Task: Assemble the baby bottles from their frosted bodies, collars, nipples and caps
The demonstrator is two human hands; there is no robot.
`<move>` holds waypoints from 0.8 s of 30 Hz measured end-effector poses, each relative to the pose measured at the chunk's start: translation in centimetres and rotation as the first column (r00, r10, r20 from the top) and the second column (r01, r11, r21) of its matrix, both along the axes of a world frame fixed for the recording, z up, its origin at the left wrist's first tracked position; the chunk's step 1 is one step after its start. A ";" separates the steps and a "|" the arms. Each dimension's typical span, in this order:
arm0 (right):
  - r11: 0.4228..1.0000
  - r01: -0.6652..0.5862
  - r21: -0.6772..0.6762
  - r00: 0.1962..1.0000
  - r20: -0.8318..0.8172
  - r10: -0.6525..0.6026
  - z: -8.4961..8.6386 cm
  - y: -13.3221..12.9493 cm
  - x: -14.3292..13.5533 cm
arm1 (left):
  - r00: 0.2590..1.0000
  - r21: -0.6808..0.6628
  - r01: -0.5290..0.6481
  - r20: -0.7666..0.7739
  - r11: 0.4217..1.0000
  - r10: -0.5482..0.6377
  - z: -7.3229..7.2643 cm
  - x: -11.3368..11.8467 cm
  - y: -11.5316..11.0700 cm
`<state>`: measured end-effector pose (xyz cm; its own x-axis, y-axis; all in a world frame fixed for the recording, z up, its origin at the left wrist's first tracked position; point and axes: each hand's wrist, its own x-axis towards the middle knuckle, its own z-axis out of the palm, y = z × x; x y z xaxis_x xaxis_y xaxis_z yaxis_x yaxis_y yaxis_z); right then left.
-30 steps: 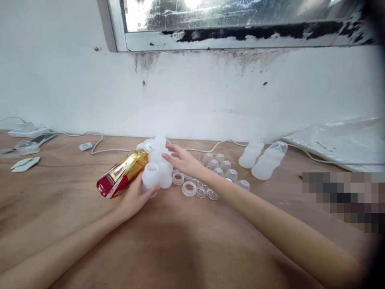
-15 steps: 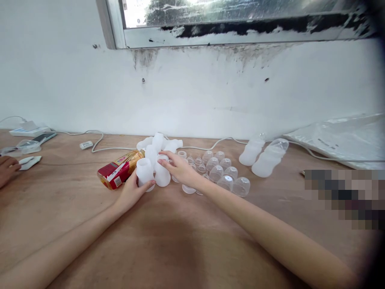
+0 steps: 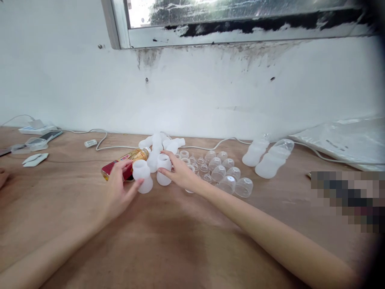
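Two frosted white baby bottle bodies stand upright side by side with open mouths. At the left bottle body (image 3: 143, 177), my left hand (image 3: 118, 190) has its fingers and thumb spread around the near left side, the thumb tip at its surface. My right hand (image 3: 180, 172) grips the other bottle body (image 3: 164, 172), thumb in front and fingers behind its neck. Behind them lies a heap of more white bottle bodies (image 3: 155, 144). A drink bottle with a red label (image 3: 110, 169) lies on its side, partly covered by my left hand.
Clear dome caps (image 3: 218, 173), teats (image 3: 203, 166) and rings (image 3: 184, 154) lie right of my right hand. Two capped baby bottles (image 3: 267, 162) lean farther right. A cable (image 3: 222, 140) runs along the wall. Left are a phone (image 3: 51, 135), a white object (image 3: 35, 159) and another person's hand (image 3: 3, 176).
My left hand has loosened and shifted left off the left bottle body, its fingers now wider apart. My right hand keeps its hold. The other person's hand has drawn back from the white object.
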<state>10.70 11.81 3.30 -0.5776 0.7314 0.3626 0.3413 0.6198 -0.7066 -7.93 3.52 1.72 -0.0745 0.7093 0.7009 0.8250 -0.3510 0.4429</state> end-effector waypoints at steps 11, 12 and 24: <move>1.000 -0.023 0.021 1.000 -0.001 0.023 -0.3 0.0 0.1 | 0.926 -0.588 -0.286 -0.373 0.757 0.060 3.7 -5.1 4.0; 1.000 -0.022 0.020 1.000 0.004 0.022 -0.3 -0.1 0.1 | 0.909 -0.574 -0.331 -0.408 0.749 0.088 3.5 -4.9 3.9; 0.995 -0.035 0.092 0.979 -0.195 0.052 3.4 -0.5 1.1 | 0.927 0.081 -0.359 0.150 0.930 0.344 7.8 -1.6 -1.5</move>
<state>11.81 11.34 6.70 -0.5187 0.6674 0.5343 0.1721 0.6937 -0.6994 -9.56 2.03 9.52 -0.4019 0.5434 0.7370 0.8409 -0.0995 0.5319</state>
